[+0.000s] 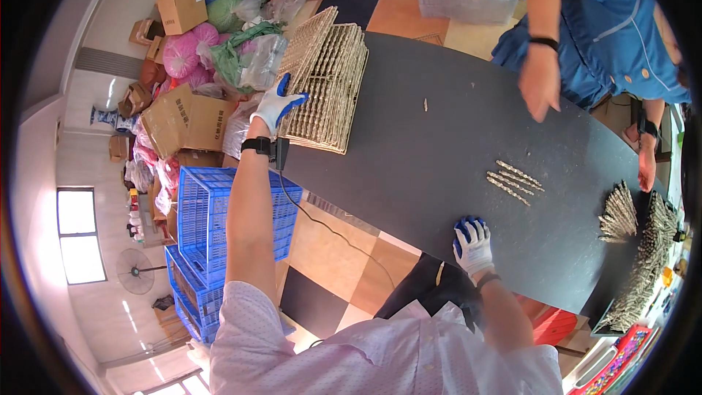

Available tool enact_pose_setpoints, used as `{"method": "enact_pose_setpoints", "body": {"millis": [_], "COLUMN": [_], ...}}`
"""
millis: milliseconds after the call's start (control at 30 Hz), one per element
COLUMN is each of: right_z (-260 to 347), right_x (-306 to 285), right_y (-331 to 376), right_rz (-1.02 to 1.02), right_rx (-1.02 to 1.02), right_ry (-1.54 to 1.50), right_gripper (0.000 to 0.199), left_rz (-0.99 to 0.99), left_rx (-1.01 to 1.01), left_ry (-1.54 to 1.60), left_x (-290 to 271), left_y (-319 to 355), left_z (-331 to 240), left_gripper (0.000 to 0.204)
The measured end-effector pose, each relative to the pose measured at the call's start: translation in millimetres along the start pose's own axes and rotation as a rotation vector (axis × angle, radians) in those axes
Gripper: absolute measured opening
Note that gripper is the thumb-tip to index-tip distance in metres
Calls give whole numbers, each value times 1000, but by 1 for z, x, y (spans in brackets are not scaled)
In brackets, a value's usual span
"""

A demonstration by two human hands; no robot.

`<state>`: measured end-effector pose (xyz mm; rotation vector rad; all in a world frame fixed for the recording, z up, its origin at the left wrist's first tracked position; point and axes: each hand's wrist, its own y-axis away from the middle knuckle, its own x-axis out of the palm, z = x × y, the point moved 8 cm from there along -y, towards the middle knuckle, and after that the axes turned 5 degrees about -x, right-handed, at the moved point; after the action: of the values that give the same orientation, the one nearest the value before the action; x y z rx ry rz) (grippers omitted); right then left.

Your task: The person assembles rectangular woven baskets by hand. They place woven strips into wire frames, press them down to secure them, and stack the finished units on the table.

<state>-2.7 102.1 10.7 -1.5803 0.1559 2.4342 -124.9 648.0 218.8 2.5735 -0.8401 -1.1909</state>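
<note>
My left hand (276,106), in a white glove with blue palm coating, touches the near left side of a stack of beige woven panels (333,88). Its thumb and forefinger are spread apart. The top panel (307,44) lies askew, jutting left over the stack. At the table's near edge rests my right hand (473,243), gloved the same way, fingers laid on the dark tabletop and nothing seen in them. Several twisted beige sticks (515,181) lie ahead of it, to the right. One short piece (425,104) lies alone farther off.
Across the dark table (395,161) a person in blue (541,80) reaches over it. Bundled sticks (619,213) and a long heap of them (643,271) are at the right. Blue crates (212,212) stand on the floor left, near cartons (186,121) and bags.
</note>
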Motion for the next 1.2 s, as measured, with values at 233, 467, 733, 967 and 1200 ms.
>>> {"method": "enact_pose_setpoints", "body": {"millis": [233,467,733,967,1200], "right_z": [4,3,7,12,20], "right_x": [-2,-6,-10,-9,-46], "right_y": [-1,-2,-4,-6,-12], "right_rz": [8,2,-22,-18,-86], "right_rx": [-10,5,-20,5,-10], "right_ry": [-9,-5,-33,-5,-30], "right_gripper": [45,44,47,44,43], "left_rz": [128,173,-113,-543,-454], "left_rx": [68,56,301,310,212], "left_ry": [308,371,38,-635,-300], "left_x": [-31,-48,-79,-115,-184], "left_y": [6,23,14,26,80], "left_z": [10,-7,4,-12,-10], "left_gripper": [66,66,59,50,38]}}
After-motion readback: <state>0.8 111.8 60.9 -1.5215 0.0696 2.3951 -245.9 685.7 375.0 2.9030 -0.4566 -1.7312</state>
